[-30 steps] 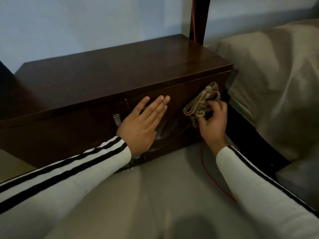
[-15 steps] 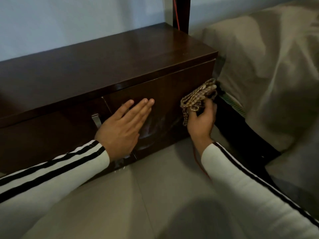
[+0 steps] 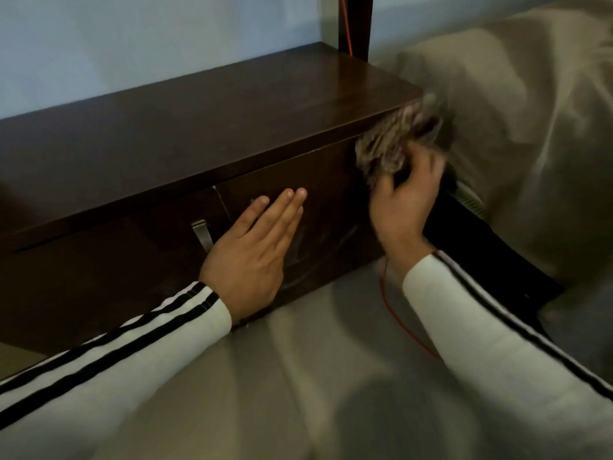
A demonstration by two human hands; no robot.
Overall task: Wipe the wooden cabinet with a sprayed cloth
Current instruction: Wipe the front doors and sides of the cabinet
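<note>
Two hands work at the front of a low, dark wooden cabinet (image 3: 199,127), which spans the view from 9 o'clock to 1 o'clock.

Left hand (image 3: 252,257): flat, fingers straight and close together, palm pressed against the right-hand door panel, fingertips pointing toward 1 o'clock. It holds nothing.

Right hand (image 3: 403,207): at 3 o'clock of the left hand, blurred, fingers curled around a bunched checked cloth (image 3: 391,141).

Cloth: pressed against the upper right corner of the cabinet front, just beneath the overhanging top edge, at 12 o'clock of the right hand. Its pattern is smeared by blur.

Metal door handle (image 3: 201,234): just beside the left hand, at its 9 o'clock.

Sleeves (image 3: 116,370): white with black stripes, on both arms.

Red wire (image 3: 394,313): lies on the grey floor (image 3: 298,376), running from under the right wrist toward 5 o'clock.

Beige sheet (image 3: 514,127): drapes furniture just beside the cabinet's right end, at 2 o'clock.

Dark post (image 3: 355,24): rises behind the cabinet at 12 o'clock, against a pale wall (image 3: 132,44).
</note>
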